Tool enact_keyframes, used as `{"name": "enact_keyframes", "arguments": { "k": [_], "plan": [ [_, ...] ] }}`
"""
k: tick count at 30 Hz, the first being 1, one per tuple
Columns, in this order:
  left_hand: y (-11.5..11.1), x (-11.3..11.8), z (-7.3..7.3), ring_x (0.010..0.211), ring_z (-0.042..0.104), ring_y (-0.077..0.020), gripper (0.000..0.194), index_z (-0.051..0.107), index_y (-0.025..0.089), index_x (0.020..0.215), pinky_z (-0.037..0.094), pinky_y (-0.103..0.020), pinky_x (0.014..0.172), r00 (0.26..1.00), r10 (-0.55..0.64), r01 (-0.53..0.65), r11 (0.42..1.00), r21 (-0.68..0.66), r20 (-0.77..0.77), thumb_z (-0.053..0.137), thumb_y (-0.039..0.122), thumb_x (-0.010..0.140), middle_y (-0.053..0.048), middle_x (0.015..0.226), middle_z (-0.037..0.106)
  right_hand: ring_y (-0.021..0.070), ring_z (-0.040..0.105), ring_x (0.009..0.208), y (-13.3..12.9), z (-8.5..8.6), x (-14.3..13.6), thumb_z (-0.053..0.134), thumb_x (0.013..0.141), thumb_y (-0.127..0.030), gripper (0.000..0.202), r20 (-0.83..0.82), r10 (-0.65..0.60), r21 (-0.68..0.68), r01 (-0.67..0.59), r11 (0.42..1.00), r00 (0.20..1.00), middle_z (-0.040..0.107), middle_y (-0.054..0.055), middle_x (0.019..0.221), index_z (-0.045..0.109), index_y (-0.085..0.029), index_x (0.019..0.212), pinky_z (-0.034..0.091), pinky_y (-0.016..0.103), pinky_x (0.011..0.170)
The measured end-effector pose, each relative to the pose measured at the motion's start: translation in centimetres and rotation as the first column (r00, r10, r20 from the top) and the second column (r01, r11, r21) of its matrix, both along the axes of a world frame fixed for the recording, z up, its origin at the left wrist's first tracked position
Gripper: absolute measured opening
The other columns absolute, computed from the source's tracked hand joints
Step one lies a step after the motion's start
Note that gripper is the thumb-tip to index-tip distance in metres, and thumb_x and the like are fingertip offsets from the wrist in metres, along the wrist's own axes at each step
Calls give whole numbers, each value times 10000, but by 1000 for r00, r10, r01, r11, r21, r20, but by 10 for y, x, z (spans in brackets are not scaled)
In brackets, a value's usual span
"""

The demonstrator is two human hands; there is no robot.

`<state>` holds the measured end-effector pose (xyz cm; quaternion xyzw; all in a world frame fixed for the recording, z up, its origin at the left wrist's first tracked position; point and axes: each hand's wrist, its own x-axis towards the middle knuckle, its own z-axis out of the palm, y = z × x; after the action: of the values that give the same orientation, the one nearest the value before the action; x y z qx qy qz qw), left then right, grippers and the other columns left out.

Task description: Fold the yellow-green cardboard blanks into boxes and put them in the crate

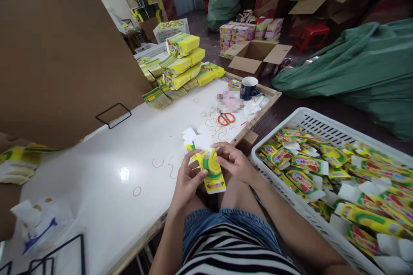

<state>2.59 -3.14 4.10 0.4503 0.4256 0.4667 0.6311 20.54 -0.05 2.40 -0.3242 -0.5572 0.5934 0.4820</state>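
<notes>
A small yellow-and-green printed carton [214,177] is held above my lap, just past the front edge of the table. My left hand [189,178] grips its left side, thumb on the face and fingers behind. At the upper right edge, my right hand [237,161] pinches it between thumb and fingers. White card flaps [201,141] stick up beyond the left fingers; whether they belong to this carton or another I cannot tell.
Right of me stands a white plastic basket [301,114] full of similar cartons. Stacked cartons [182,66], red-handled scissors [226,119], rubber bands [137,191] and a dark mug [249,89] are on the white table [109,154]. A brown partition [64,51] rises at left.
</notes>
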Motion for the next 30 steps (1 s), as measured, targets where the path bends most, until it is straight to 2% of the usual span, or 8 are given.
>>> {"name": "enact_keyframes", "arguments": {
  "k": [3,6,9,13,15,19,23,30],
  "plan": [
    [-2,-2,-2,761,724,-207,467,477,230,1105,576,-288,655,997,-65,67,997,-48,40,771,264,744,-57,937,736,133,550,670,2,3,6,576,889,-384,198,64,32,31,-34,999,997,578,-7,737,610,-193,926,448,245,619],
    [-3,1,-7,776,723,-200,578,409,262,1218,571,-275,653,997,-42,46,997,-59,57,758,261,758,-58,961,735,149,557,701,3,2,6,577,888,-401,235,131,-55,85,45,995,990,590,12,744,609,-186,800,455,261,642],
    [0,4,-9,838,719,-213,774,298,307,1371,575,-290,679,999,-27,29,998,-54,42,761,286,751,-80,1056,717,163,586,740,5,-2,5,596,876,-421,248,122,-146,91,136,987,982,631,33,843,629,-200,984,481,278,670],
    [5,5,-9,866,711,-211,488,521,227,1193,573,-279,694,997,-22,22,1000,-7,-77,736,332,768,-96,1125,697,192,597,863,9,-6,10,583,878,-479,313,161,-166,153,141,978,973,643,71,973,703,-207,974,487,313,759],
    [6,6,-9,879,706,-201,404,561,215,1141,568,-271,712,988,25,-18,999,49,-151,718,324,786,-91,1153,690,187,583,821,11,-5,13,572,875,-502,342,203,-124,124,100,987,971,634,58,893,725,-198,907,474,303,726],
    [5,12,-15,892,704,-197,416,550,227,1192,567,-294,769,982,34,-21,997,72,-186,685,323,811,-95,1202,672,112,454,554,11,-2,15,656,804,-342,334,316,18,0,-18,1000,949,505,-57,638,640,-193,1103,365,229,542],
    [6,14,-19,915,705,-209,484,500,232,1252,569,-325,797,992,-7,12,999,41,-127,678,349,817,-115,1243,650,102,422,524,11,3,11,603,771,-152,304,520,-87,106,37,994,850,420,-94,577,596,-201,1071,323,218,544],
    [6,17,-14,957,698,-216,494,496,224,1255,564,-305,795,992,11,-4,998,55,-124,685,354,817,-123,1252,647,127,482,545,7,10,3,646,737,-180,403,613,-101,102,48,994,783,472,-90,600,517,-231,1116,336,223,559]
  ]
}}
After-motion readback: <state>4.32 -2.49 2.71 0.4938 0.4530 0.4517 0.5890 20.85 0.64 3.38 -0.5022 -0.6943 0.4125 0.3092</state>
